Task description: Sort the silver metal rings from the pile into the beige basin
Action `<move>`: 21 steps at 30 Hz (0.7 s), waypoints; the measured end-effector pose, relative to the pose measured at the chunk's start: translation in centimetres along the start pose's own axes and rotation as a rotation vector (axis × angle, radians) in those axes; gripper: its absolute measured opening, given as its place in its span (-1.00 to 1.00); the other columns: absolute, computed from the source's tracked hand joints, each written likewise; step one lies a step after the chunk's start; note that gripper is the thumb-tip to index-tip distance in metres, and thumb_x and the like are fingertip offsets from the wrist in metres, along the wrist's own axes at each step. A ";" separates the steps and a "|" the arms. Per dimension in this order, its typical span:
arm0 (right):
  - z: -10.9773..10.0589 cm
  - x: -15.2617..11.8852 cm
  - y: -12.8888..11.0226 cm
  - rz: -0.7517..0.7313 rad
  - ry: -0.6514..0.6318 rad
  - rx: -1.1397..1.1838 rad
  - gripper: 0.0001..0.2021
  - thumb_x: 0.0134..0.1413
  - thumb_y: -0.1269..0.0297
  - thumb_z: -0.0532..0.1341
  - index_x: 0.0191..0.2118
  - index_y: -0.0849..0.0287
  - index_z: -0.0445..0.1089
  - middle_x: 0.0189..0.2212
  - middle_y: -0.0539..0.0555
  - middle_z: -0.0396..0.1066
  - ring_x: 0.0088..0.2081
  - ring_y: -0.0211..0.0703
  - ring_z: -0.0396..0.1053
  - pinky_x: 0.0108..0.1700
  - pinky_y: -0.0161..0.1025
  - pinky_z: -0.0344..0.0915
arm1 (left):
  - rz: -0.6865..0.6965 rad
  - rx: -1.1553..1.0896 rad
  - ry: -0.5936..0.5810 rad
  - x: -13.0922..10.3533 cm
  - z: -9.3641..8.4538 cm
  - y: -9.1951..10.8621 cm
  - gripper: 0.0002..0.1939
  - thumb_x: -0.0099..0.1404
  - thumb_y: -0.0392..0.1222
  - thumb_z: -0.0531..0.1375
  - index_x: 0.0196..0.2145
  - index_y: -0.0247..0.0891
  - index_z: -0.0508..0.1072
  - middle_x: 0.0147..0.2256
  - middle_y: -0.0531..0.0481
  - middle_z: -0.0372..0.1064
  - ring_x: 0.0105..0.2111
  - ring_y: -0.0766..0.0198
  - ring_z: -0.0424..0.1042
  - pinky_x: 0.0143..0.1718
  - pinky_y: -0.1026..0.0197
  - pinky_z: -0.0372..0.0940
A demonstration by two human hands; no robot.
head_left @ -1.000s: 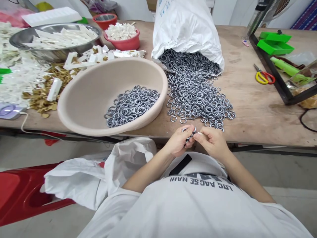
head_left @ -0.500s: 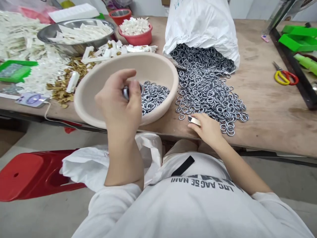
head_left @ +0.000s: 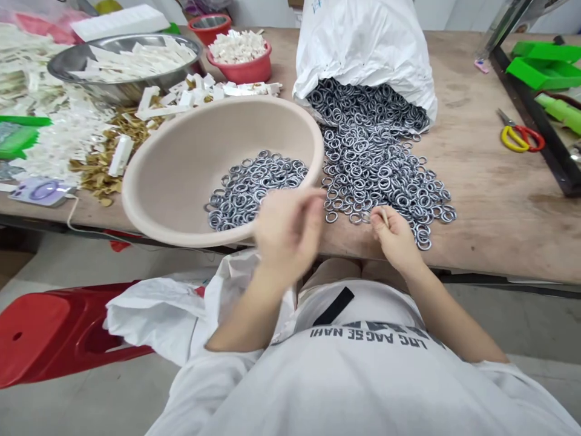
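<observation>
From the head camera, the right hand (head_left: 396,239) pinches a narrow pale piece (head_left: 385,217) between thumb and finger, right at the near edge of the loose grey rings (head_left: 363,166) spilling from the white sack (head_left: 365,42). The left hand (head_left: 287,233) is blurred by the front rim of the beige basin (head_left: 157,175), near more rings inside — whether its fingers grip anything, I can't tell.
</observation>
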State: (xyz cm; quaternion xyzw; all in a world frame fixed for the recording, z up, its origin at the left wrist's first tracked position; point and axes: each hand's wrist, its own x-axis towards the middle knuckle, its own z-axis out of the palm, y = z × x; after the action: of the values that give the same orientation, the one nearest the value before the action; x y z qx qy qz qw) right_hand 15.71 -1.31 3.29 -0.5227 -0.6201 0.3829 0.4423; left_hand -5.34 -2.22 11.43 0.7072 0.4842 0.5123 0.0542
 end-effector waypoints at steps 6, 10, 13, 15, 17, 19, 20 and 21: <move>0.8 -2.9 -1.1 0.055 0.130 0.405 -0.73 0.27 -0.04 0.17 -0.24 0.06 0.26 -0.47 -0.07 0.23 -0.51 -0.28 0.17 -0.47 -0.32 0.18 | -0.629 -0.807 -0.339 -5.3 7.2 2.1 -0.67 0.33 0.01 0.23 -0.06 -0.19 0.58 -0.07 -0.11 0.55 -0.12 0.14 0.50 -0.03 0.15 0.34; -0.5 -3.6 -1.6 -0.088 0.159 0.188 -0.81 0.22 0.08 0.26 -0.23 0.09 0.40 -0.30 0.03 0.37 -0.25 -0.17 0.34 -0.17 -0.21 0.31 | -0.726 -0.929 -0.430 -5.4 7.4 1.2 -0.71 0.31 0.03 0.25 -0.22 -0.27 0.56 -0.29 -0.05 0.53 -0.32 0.26 0.48 -0.22 0.23 0.38; -2.1 -3.4 -2.2 -0.111 0.064 0.123 -0.83 0.19 0.13 0.30 -0.22 0.10 0.47 -0.34 0.01 0.39 -0.30 -0.19 0.34 -0.18 -0.21 0.30 | -0.640 -0.862 -0.485 -5.1 6.7 1.2 -0.75 0.29 -0.03 0.28 -0.28 -0.29 0.56 -0.36 -0.03 0.52 -0.32 0.29 0.47 -0.17 0.25 0.35; -2.5 -3.4 -2.5 -0.108 0.057 0.123 -0.83 0.18 0.13 0.31 -0.29 0.12 0.48 -0.40 -0.01 0.39 -0.34 -0.21 0.32 -0.20 -0.21 0.29 | -0.683 -0.914 -0.424 -5.1 6.8 1.5 -0.74 0.24 -0.01 0.33 -0.32 -0.29 0.54 -0.39 -0.02 0.50 -0.36 0.31 0.45 -0.22 0.27 0.34; -2.1 -3.6 -2.6 -0.080 0.092 0.189 -0.81 0.19 0.12 0.30 -0.32 0.13 0.47 -0.42 -0.01 0.39 -0.36 -0.21 0.32 -0.22 -0.21 0.30 | -0.805 -1.055 -0.331 -5.4 7.4 2.0 -0.68 0.16 0.03 0.39 -0.36 -0.29 0.49 -0.45 0.03 0.45 -0.44 0.37 0.40 -0.31 0.31 0.32; -1.2 -4.1 -2.4 -0.058 0.109 0.257 -0.81 0.16 0.11 0.31 -0.32 0.12 0.45 -0.42 -0.02 0.38 -0.36 -0.21 0.32 -0.23 -0.21 0.31 | -0.931 -1.227 -0.268 -5.8 8.1 2.5 -0.62 0.09 0.07 0.43 -0.38 -0.29 0.46 -0.47 0.08 0.40 -0.48 0.42 0.35 -0.36 0.34 0.29; -0.8 -4.3 -2.3 -0.057 0.111 0.271 -0.81 0.14 0.12 0.33 -0.33 0.11 0.43 -0.42 -0.02 0.37 -0.36 -0.21 0.32 -0.23 -0.22 0.31 | -0.983 -1.307 -0.250 -6.1 8.5 2.7 -0.59 0.08 0.09 0.43 -0.39 -0.29 0.44 -0.47 0.09 0.38 -0.48 0.44 0.33 -0.37 0.35 0.29; -0.5 -4.4 -2.1 -0.059 0.114 0.278 -0.81 0.11 0.12 0.35 -0.35 0.11 0.41 -0.42 -0.03 0.35 -0.36 -0.21 0.31 -0.24 -0.22 0.30 | -1.024 -1.370 -0.242 -6.3 8.7 2.9 -0.58 0.08 0.11 0.42 -0.39 -0.29 0.43 -0.46 0.10 0.36 -0.48 0.45 0.33 -0.36 0.36 0.29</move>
State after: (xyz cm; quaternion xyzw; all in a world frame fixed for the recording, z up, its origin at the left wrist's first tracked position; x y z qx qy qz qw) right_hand 15.80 -6.02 4.71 -0.4588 -0.5504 0.4216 0.5558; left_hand 3.22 -4.78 4.82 0.2630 0.3186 0.5251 0.7440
